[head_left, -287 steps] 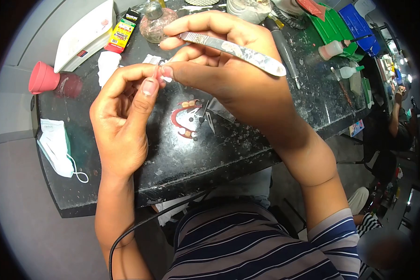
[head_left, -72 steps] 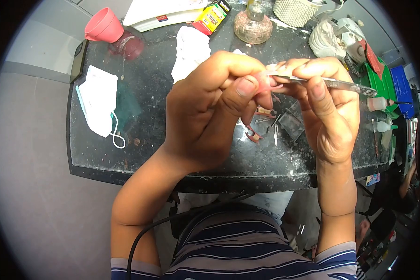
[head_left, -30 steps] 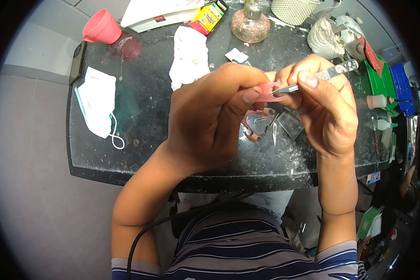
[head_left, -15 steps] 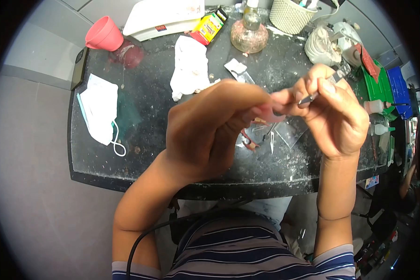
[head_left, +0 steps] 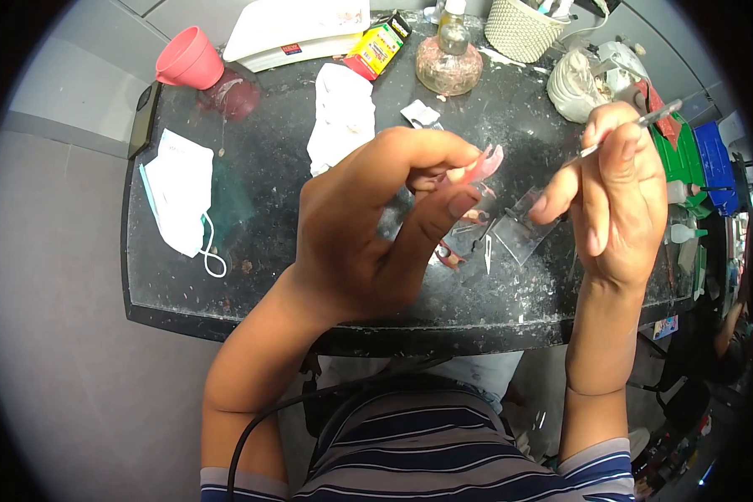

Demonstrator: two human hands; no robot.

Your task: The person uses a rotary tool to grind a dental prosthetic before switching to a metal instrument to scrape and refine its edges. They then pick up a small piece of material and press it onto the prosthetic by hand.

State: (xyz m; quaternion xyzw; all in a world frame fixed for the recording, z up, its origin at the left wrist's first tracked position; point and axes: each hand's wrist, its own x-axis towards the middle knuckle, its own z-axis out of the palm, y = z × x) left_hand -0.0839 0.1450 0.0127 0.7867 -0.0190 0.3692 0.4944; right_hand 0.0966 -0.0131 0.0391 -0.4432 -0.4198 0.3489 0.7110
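My left hand point(head_left: 376, 217) is raised over the table, its thumb and fingers pinching a thin, curved pink denture plate point(head_left: 484, 166). One end of the plate sticks out past the fingertips toward the right. My right hand point(head_left: 615, 192) is turned palm up, apart from the plate. A slim metal wax knife point(head_left: 657, 113) lies between its thumb and fingers, with the narrow end pointing left. Below the hands on the black table lie small reddish pieces point(head_left: 450, 258), a clear plastic bag point(head_left: 523, 233) and a thin pale stick point(head_left: 488, 255).
A white face mask point(head_left: 176, 192) lies at the left and a white cloth point(head_left: 343, 117) near the middle. Along the back stand a pink cup point(head_left: 190, 58), a yellow-red box point(head_left: 378, 46), a glass spirit lamp point(head_left: 449, 65) and a woven basket point(head_left: 523, 29). Green point(head_left: 686, 155) and blue point(head_left: 715, 163) bins stand right.
My hands have moved apart. The right hand has drawn back rightward with the wax knife, its fingers loosening and spreading. The pink plate now shows more clearly beyond my left fingertips.
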